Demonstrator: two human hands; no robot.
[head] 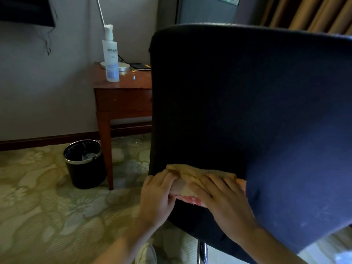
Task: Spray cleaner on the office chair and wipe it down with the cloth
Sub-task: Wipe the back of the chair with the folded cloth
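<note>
Hands are both working low on the dark navy fabric office chair (247,101), where the folded tan cloth with a pink-red lower edge (192,177) is lying pressed against the bottom of the backrest. Your left hand (158,195) is sitting at the cloth's left end, its fingers bending over that end and holding it; the thumb is hiding from view. Your right hand (224,199) is lying just beside it on the cloth's right half, fingers spreading flat and pressing down. The cloth's long axis is running left to right across the backrest, with the pink-red edge facing down toward you. Much of the cloth is disappearing under both hands, and its right tip is slipping behind a lighter blue fold of the chair. A chrome post (202,252) is showing below the chair, cut off by the frame. Well apart, the white plastic spray bottle (111,58) is standing upright on the reddish wooden side table (123,98).
</note>
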